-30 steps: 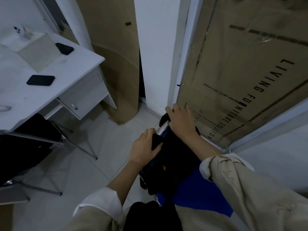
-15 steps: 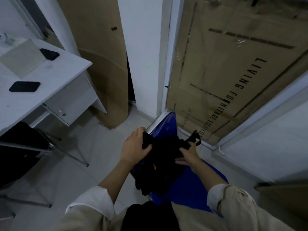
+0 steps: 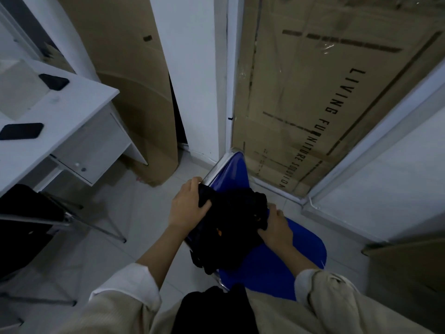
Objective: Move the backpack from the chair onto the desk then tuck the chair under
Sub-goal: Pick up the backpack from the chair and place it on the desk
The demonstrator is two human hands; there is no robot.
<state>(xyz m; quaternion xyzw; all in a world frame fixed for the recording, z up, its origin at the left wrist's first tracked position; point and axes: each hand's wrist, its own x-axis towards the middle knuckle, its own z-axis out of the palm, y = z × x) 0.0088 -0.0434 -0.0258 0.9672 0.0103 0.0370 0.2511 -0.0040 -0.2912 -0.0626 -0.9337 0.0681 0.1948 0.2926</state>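
Observation:
A black backpack (image 3: 231,225) with a small orange mark lies crumpled on the blue chair (image 3: 284,261), whose chrome-edged backrest points away from me. My left hand (image 3: 187,206) grips the bag's upper left part. My right hand (image 3: 275,227) holds its right side low against the seat. The white desk (image 3: 72,102) stands at the left, apart from the chair.
Two dark phones (image 3: 21,131) (image 3: 54,81) and a pale box (image 3: 16,90) lie on the desk. A black chair with metal legs (image 3: 29,220) sits under it. Tall cardboard boxes (image 3: 325,92) (image 3: 134,80) lean on the wall behind.
My right hand has come off the backrest top and gone down to the bag's right side. The blue backrest has come into sight. My view has swung slightly right.

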